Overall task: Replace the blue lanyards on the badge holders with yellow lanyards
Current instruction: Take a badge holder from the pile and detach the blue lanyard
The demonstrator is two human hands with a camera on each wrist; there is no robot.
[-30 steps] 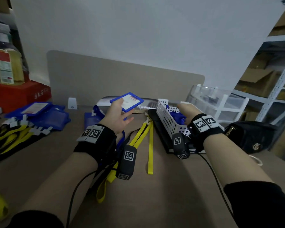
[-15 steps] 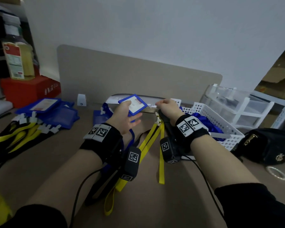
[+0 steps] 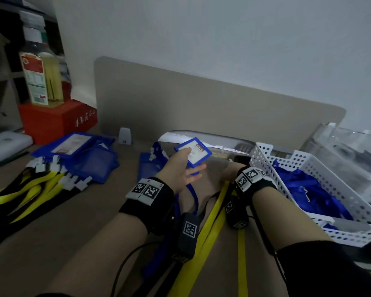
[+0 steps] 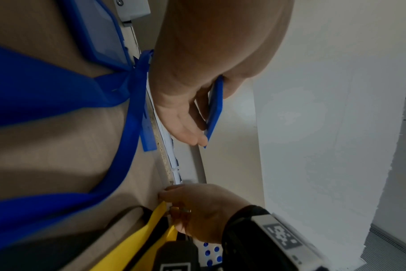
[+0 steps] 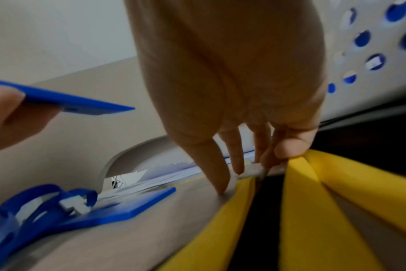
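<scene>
The fingers (image 5: 223, 165) of the right hand (image 3: 230, 171) point down to the tabletop (image 3: 94, 211), and the thumb with the nearest finger pinches the top end of a yellow lanyard (image 5: 332, 210) that lies there. The other fingers of this hand are straight, and one fingertip touches the tabletop just beside the yellow strap. The left hand (image 3: 180, 168) is raised above the tabletop and grips a blue badge holder (image 3: 194, 152): the thumb presses on the card face, and the fingers (image 4: 186, 128) support it from below. A blue lanyard (image 3: 192, 196) hangs below this hand down to the tabletop. Another blue badge holder (image 5: 118, 210) with its blue strap lies flat on the tabletop, to the left of the right fingers. Just to the right of the right hand stands a white perforated basket (image 3: 308, 161) with blue lanyards inside. Far to the left of the left fingers lie more yellow lanyards (image 3: 19, 194) and a pile of blue holders (image 3: 90, 161).
</scene>
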